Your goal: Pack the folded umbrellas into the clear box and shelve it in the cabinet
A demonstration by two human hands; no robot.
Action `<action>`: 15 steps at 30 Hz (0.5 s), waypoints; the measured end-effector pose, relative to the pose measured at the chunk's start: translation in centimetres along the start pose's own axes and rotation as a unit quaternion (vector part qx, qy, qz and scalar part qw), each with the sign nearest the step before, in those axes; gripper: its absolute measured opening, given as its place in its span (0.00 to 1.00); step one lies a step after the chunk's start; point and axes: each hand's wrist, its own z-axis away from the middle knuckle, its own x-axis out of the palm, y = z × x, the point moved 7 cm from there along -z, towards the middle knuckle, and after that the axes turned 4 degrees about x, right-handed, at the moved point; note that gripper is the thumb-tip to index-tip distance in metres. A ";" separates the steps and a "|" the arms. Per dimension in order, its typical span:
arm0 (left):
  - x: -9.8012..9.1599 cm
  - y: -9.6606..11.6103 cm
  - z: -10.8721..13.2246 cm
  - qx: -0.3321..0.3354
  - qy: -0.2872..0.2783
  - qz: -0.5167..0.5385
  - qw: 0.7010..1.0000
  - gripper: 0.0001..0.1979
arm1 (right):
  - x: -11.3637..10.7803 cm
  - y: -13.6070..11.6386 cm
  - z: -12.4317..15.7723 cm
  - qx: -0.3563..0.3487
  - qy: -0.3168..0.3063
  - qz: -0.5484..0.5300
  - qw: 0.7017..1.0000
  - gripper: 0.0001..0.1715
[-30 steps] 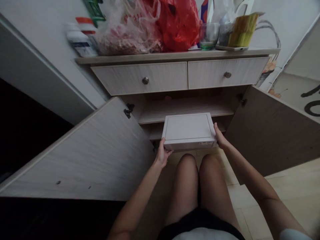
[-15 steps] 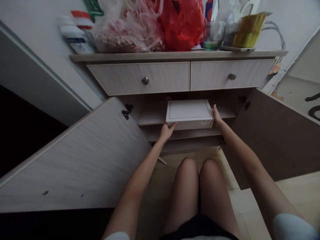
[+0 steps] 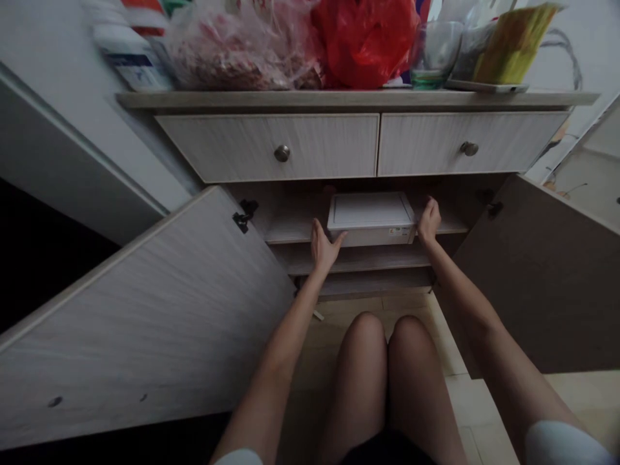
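A white lidded box (image 3: 371, 210) with a small label on its front rests on the upper shelf (image 3: 293, 229) of the cabinet, its front end reaching the shelf's edge. At the box's front left corner is my left hand (image 3: 324, 245), thumb and fingers spread apart; whether the thumb touches the box is hard to tell. To the right of the box my right hand (image 3: 429, 221) is raised a little away from its side, with fingers loosely extended and nothing in them.
Two cabinet doors stand open, the left door (image 3: 159, 310) and the right door (image 3: 547, 278). Above are two drawers (image 3: 329, 148) with knobs. On the cabinet top (image 3: 290, 99) stand a white bottle (image 3: 130, 58), a red plastic bag (image 3: 365, 45), a glass (image 3: 436, 55) and a yellow pack (image 3: 516, 48).
Both hands have let go of the box's sides and moved slightly outward. The box now sits on the shelf. My view has come a little closer to the cabinet.
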 end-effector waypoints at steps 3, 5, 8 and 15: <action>0.4 3.2 2.7 0.174 -0.008 -0.120 0.977 0.38 | 0.5 -3.0 6.0 -0.213 0.024 0.198 0.956 0.37; 2.0 4.3 4.3 0.228 -0.063 -0.189 0.953 0.34 | 2.7 -3.6 10.2 -0.303 -0.038 0.319 0.897 0.35; 3.5 4.5 5.0 0.221 -0.093 -0.256 0.937 0.35 | 4.6 -2.6 13.0 -0.312 -0.072 0.403 0.857 0.37; 4.9 3.7 3.7 0.186 -0.118 -0.292 0.931 0.38 | 5.4 -1.0 11.2 -0.277 -0.093 0.433 0.853 0.38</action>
